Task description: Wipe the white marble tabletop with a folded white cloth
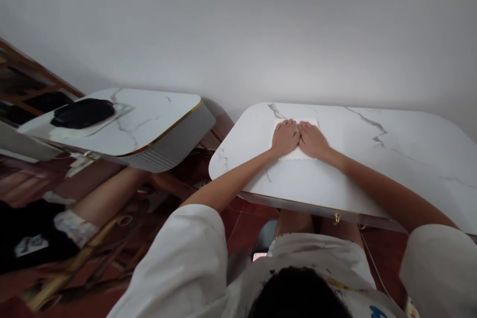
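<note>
Both hands lie side by side on a white square sheet [298, 155] with a wavy front edge; whether it is cloth or paper I cannot tell. My left hand [285, 137] rests palm down on its left half, fingers stretched forward. Palm down too, my right hand [312, 139] presses on the right half, its fingertips close to those of the left. Beneath the sheet is a white marble-patterned table [372, 159] with rounded corners and a gold trim line.
A second marble-patterned table [160, 114] stands to the left, bearing a black bag-like thing [84, 113] on white material. Another person's leg [112, 191] and a bamboo chair [74, 268] are beside it. A gold drawer knob [337, 218] juts out at my table's front. A wall [238, 35] rises behind.
</note>
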`<move>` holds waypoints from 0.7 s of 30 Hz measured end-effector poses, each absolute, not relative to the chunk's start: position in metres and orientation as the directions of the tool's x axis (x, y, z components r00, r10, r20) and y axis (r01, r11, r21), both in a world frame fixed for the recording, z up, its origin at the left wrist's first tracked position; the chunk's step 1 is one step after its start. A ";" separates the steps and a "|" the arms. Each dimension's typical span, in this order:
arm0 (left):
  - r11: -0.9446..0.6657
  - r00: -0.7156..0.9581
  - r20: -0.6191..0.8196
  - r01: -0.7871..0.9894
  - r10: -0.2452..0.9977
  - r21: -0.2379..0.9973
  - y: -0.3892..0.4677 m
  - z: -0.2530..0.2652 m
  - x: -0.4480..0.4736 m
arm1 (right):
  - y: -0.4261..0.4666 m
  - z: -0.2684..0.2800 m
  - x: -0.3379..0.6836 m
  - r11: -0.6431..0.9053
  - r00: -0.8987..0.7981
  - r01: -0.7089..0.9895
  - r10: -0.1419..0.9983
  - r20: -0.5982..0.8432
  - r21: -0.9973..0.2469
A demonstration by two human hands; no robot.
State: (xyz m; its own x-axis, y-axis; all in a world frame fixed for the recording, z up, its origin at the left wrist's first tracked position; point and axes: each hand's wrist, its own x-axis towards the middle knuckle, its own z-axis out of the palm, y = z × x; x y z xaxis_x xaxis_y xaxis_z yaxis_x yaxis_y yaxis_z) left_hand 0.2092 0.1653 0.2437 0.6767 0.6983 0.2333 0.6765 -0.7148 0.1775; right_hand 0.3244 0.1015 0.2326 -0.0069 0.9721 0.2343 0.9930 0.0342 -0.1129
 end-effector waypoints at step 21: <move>-0.775 0.734 0.296 0.631 0.612 0.039 0.289 0.240 0.288 | 0.220 0.232 0.396 -0.039 0.065 0.994 0.962 0.266 -0.101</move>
State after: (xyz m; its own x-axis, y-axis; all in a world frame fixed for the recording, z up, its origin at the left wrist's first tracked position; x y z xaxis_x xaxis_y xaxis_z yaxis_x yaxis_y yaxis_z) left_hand 0.2883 0.2895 0.2404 0.7336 0.6120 0.2955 0.6309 -0.7749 0.0387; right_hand 0.3965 0.2202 0.2317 0.0652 0.9619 0.2655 0.9941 -0.0393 -0.1014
